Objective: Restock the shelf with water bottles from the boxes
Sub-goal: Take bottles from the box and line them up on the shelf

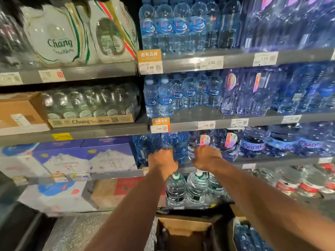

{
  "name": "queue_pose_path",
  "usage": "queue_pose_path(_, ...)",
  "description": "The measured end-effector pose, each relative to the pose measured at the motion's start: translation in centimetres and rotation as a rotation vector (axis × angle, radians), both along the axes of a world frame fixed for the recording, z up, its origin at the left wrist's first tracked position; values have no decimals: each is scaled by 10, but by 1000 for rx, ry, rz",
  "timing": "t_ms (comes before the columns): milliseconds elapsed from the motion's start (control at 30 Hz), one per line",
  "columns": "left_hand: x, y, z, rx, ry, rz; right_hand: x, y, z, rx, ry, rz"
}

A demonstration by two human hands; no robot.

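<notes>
Left hand (162,161) grips a blue bottle (174,145), right hand (206,157) grips a labelled bottle (204,140), both on the shelf (281,161).

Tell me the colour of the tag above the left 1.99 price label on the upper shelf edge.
The tag is orange with white characters, head view.

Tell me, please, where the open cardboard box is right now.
In the head view, the open cardboard box sits at the bottom centre, directly below the green-labelled bottles and just left of some blue bottles.
</notes>
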State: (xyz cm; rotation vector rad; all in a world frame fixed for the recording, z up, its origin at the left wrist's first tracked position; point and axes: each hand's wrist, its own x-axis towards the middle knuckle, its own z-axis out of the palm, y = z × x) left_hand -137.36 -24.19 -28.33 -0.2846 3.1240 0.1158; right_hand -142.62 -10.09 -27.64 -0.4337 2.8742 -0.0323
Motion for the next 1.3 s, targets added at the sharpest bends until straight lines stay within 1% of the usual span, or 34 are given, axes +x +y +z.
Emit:
queue_pose_path(200, 65, 12, -33, 47, -130, 4, 78, 10, -36, 27, -112, -14)
queue_pose_path(367, 97, 17, -60, 25, -216, 4, 109, 20, -65, 9, -190, -8)
queue_pose_path(500, 95, 22, -78, 64, -265, 30, 108, 24, -85, 35, -207, 16)
queue_pose_path(633, 73, 28, -100, 90, -312, 50, 86, 26, -110, 34, -216, 14)
queue_pose_path(767, 41, 35, -130, 87, -413, 68, 55, 37, -149, 7, -304, 8)
queue_pose_path(867, 20, 38, -168, 101, -485, 71, 32, 46, -186, -10, -380, -26)
queue_pose_path(1033, 7, 36, -241, 143, -627, 92, 21, 57, -257, 42, -490, -128)
queue_pose_path(1133, 7, 23, -297, 195, -675, 90, 26, 56, -312, 65, -573, -184)
queue_pose_path(1300, 4, -1, -401, 182, -753, 31, 30, 40, -417, 69, -689, -245)
